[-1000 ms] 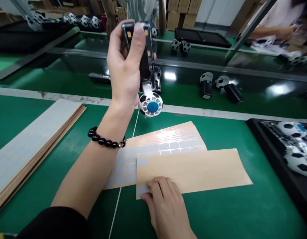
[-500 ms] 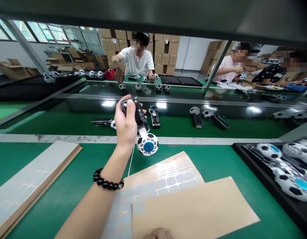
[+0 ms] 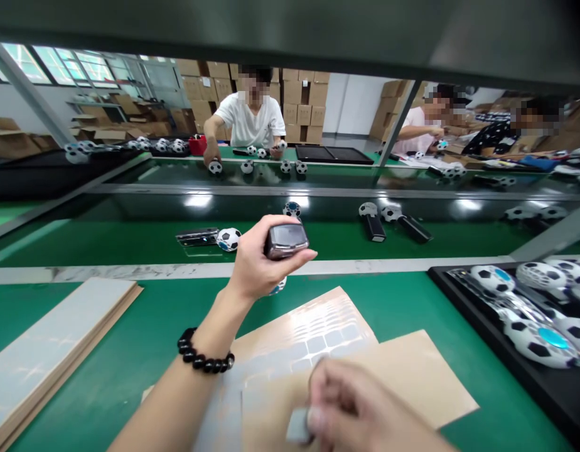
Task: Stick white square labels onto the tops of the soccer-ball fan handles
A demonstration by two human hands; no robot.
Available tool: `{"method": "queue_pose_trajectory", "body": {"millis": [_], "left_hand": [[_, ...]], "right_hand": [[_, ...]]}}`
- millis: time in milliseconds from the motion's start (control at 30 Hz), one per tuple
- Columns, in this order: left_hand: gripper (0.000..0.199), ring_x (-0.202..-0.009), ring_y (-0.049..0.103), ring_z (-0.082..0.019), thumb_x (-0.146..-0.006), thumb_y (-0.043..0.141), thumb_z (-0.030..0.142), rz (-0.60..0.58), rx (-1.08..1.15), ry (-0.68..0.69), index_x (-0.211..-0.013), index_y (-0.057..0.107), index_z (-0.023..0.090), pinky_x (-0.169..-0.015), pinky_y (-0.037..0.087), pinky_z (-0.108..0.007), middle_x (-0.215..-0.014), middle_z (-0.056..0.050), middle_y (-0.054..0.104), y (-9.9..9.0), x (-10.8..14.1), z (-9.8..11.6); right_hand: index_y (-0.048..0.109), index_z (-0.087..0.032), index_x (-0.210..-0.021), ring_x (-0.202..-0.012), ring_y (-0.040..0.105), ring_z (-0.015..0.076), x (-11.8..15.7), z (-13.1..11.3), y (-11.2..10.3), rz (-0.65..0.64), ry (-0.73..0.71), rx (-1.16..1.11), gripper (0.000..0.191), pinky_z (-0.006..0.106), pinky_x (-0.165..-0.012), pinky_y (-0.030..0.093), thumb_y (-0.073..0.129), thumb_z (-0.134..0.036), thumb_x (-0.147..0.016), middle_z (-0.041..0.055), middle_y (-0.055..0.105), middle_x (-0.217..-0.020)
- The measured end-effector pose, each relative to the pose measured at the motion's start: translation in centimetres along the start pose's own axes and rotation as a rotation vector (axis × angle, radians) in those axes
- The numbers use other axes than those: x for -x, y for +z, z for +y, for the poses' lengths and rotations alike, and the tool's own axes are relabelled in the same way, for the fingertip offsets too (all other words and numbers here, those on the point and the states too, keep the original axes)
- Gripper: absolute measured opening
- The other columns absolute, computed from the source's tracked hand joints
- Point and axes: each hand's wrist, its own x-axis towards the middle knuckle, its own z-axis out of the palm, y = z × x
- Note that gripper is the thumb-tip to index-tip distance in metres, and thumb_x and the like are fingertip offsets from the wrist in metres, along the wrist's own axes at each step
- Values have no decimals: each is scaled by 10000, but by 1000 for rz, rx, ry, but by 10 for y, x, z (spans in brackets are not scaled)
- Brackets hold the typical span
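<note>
My left hand (image 3: 255, 263), wearing a black bead bracelet, is wrapped round a soccer-ball handheld fan (image 3: 289, 241). The end of its dark rectangular handle faces me, and its ball head shows only in part below the hand. Lower down, my blurred right hand (image 3: 349, 402) pinches a small pale square film sticker (image 3: 298, 427). Beneath that hand lie a sheet of square film stickers (image 3: 318, 342), shiny with a visible grid, and a plain brown sheet (image 3: 426, 376) overlapping it.
On the left lies a stack of sticker sheets (image 3: 68, 339). A black tray (image 3: 520, 376) of fans stands at the right. More fans, such as one fan (image 3: 228, 240), lie on the green strip beyond the pale rail (image 3: 365, 270). Across from me a person (image 3: 252, 119) handles fans.
My left hand has turned the fan so its handle end faces me. My right hand has risen from the bottom edge with a film sticker in it. The view has shifted slightly.
</note>
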Motion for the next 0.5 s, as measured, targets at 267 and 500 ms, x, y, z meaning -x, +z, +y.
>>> {"method": "queue_pose_trajectory", "body": {"millis": [267, 500], "left_hand": [[304, -834, 727, -191, -882, 767, 369, -163, -130, 356, -1077, 628, 183, -740, 609, -287, -954, -87, 741, -1, -2, 7], [301, -831, 737, -203, -889, 759, 375, -203, -159, 389, -1095, 631, 195, -713, 622, -294, -955, -93, 753, 0, -3, 10]], "right_hand": [[675, -185, -790, -534, 623, 82, -11, -110, -36, 352, -511, -42, 234, 167, -526, 546, 873, -308, -775, -45, 657, -616], [682, -181, -763, -508, 643, 98, -22, -107, -35, 414, -526, 7, 173, 188, -503, 565, 841, -242, -793, -45, 659, -580]]}}
